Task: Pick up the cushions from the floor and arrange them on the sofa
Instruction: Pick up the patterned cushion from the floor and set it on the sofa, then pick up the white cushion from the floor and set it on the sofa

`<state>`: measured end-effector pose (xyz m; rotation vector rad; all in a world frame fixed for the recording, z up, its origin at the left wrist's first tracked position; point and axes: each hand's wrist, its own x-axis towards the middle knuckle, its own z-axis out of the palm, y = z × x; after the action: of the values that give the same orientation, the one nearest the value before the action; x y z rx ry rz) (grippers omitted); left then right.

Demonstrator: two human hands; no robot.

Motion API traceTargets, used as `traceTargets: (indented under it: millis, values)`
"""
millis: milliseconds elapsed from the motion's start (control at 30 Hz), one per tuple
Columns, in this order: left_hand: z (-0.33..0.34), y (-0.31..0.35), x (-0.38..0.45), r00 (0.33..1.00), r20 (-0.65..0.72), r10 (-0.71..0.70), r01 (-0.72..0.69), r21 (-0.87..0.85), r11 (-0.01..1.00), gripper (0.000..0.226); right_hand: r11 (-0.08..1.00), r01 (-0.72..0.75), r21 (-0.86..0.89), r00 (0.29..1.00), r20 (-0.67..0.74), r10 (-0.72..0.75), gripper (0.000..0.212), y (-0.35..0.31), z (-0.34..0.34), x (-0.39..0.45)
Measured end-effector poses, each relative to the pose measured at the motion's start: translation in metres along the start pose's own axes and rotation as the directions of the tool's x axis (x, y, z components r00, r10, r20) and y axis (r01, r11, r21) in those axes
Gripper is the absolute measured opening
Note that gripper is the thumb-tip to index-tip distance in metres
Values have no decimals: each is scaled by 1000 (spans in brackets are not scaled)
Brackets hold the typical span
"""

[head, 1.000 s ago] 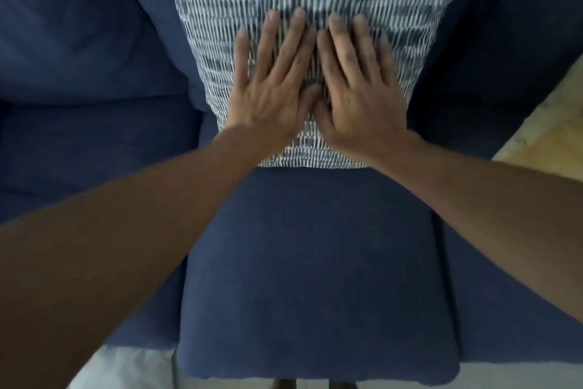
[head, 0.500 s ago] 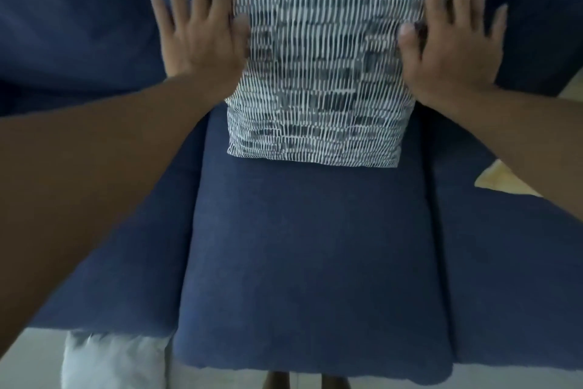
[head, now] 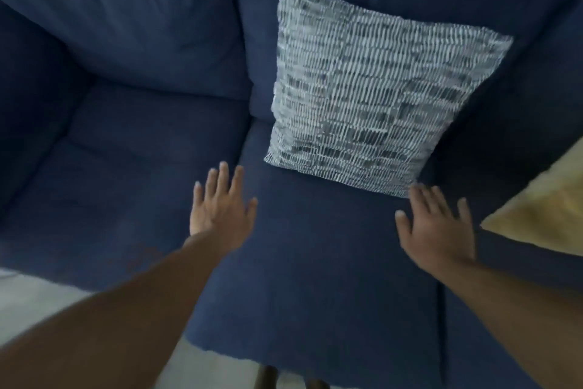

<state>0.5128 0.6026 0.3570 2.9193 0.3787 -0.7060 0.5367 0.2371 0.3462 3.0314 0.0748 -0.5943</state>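
Item-wise: square cushion (head: 369, 95), woven white-and-grey ribbed weave, propped upright on the middle seat against the backrest of the sofa (head: 135, 51), soft navy fabric. Yellow textured cushion (head: 549, 212) at the right edge. Pale floor (head: 34, 297) below. Left hand (head: 220, 209) and right hand (head: 437, 224), fingers spread flat, empty, above the seat; right fingertips near the cushion's lower corner.

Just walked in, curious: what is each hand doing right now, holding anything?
Left hand: open, fingers spread, holding nothing.
Right hand: open, holding nothing, near the patterned cushion corner; touch unclear.
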Motion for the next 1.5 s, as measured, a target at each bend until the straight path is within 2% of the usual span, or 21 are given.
traceTargets:
  millis: [133, 300, 433, 533, 633, 700, 800, 967, 1133, 1267, 1400, 1500]
  values:
    - [21, -5, -37, 990, 138, -34, 46, -90, 995, 58, 985, 170, 42, 984, 38, -171, 60, -59, -11, 2]
    - [25, -30, -79, 975, 205, -86, 129, -205, 970, 48, 966, 258, -15, 949, 192, -251, 55, -146, -37, -1]
    - [26, -67, -117, 964, 197, -178, 233, -306, 923, 44, 919, 391, -44, 902, 217, -373, 53, -218, -45, -26]
    - [35, -102, -150, 933, 215, -287, 350, -368, 861, 44, 857, 515, -38, 833, 257, -489, 55, -272, -42, -55]
    - [51, -141, -191, 888, 243, -390, 459, -414, 786, 37, 776, 631, -15, 728, 356, -586, 64, -326, -33, -92]
    - [66, -168, -219, 858, 263, -441, 514, -443, 735, 40, 723, 691, -17, 661, 420, -622, 68, -361, -24, -116]
    - [90, -213, -257, 808, 308, -502, 588, -445, 675, 50, 642, 766, -47, 577, 490, -653, 67, -409, -7, -152]
    - [135, -276, -318, 716, 351, -604, 689, -494, 530, 47, 501, 860, -94, 457, 576, -677, 65, -481, 25, -219]
    - [182, -310, -369, 645, 404, -649, 728, -583, 360, 45, 377, 917, -132, 370, 635, -678, 65, -539, 62, -277]
    - [209, -330, -403, 582, 451, -676, 746, -628, 223, 45, 258, 957, -128, 273, 691, -669, 67, -570, 85, -315]
    - [231, -347, -431, 506, 516, -691, 759, -646, 74, 47, 176, 973, -151, 230, 727, -647, 66, -601, 105, -345]
    - [247, -362, -444, 472, 550, -689, 778, -627, 33, 48, 125, 978, -166, 208, 747, -631, 66, -628, 124, -358]
